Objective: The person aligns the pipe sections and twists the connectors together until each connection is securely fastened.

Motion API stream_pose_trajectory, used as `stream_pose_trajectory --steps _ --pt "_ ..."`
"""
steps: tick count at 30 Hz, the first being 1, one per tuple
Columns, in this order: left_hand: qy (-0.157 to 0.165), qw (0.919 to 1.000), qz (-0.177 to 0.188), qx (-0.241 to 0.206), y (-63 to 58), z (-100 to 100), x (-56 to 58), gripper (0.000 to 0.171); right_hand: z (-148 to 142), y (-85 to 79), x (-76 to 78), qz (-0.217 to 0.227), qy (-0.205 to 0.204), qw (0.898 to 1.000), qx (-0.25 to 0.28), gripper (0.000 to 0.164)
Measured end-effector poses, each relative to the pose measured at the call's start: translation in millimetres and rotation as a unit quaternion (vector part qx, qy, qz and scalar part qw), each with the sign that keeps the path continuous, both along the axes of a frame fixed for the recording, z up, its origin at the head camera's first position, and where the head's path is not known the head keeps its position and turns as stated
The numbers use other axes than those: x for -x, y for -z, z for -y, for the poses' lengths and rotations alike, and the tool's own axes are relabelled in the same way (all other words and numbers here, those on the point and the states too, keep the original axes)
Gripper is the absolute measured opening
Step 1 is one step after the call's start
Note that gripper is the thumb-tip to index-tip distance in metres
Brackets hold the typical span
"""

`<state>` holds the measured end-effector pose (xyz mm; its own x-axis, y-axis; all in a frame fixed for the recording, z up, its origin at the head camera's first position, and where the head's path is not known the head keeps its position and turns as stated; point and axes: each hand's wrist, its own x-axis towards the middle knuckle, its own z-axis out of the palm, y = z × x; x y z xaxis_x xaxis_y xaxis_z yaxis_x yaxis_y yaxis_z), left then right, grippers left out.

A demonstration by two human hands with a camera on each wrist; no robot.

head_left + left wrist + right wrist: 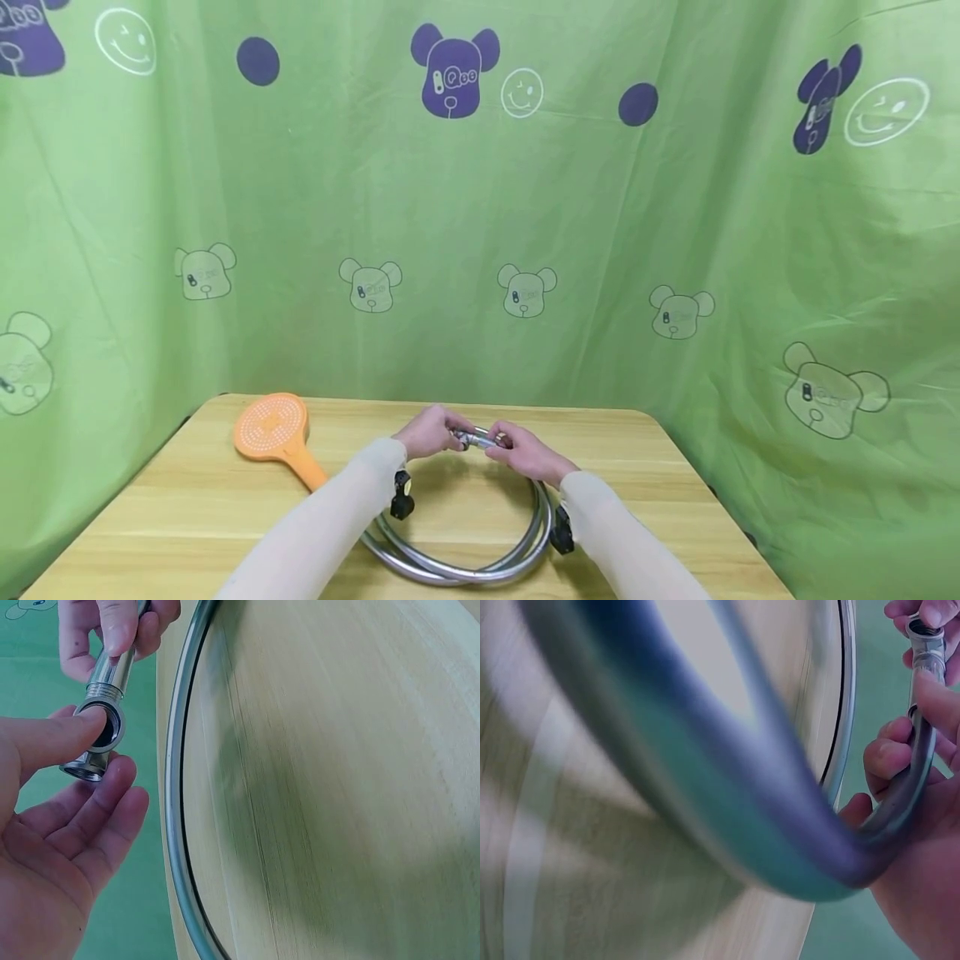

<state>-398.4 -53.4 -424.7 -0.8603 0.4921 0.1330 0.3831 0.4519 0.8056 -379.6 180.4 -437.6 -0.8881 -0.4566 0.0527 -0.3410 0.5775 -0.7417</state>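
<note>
A shiny metal tee-shaped connector (97, 759) with round openings is pinched between the thumb and fingers of my left hand (431, 432). Its threaded end meets the metal end sleeve (114, 673) of a silver shower hose (450, 575). My right hand (528, 454) grips that sleeve, and the hose curves away from its palm in the right wrist view. The rest of the hose lies in a wide loop on the table beneath both hands. How far the connector sits on the sleeve I cannot tell.
An orange shower head (272, 427) lies face up on the left of the wooden table (187, 500), its handle partly behind my left sleeve (330, 517). Green printed cloth (465, 200) hangs behind the table and on both sides. Small black devices (402, 497) are strapped at my wrists.
</note>
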Motion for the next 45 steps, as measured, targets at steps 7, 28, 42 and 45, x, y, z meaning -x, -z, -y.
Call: stream_pose_trajectory --steps 7,28,42,45 --pt "-0.007 0.9998 -0.014 0.01 0.1 -1.5 -1.0 0.037 -1.8 -1.1 2.1 0.02 -0.011 1.0 -0.012 0.037" --pt "-0.013 0.9999 0.002 -0.004 -1.2 -0.6 -1.6 0.039 0.5 0.5 3.2 0.003 -0.003 1.0 0.006 0.022" --pt "-0.018 0.9998 0.005 -0.006 -3.2 0.1 -1.5 0.038 1.5 -2.4 2.5 0.028 -0.006 0.999 0.018 0.03" --pt "-0.019 0.9998 0.009 -0.007 -4.2 -0.6 -1.6 0.038 2.5 -2.2 1.8 0.015 0.0 1.0 0.022 0.023"
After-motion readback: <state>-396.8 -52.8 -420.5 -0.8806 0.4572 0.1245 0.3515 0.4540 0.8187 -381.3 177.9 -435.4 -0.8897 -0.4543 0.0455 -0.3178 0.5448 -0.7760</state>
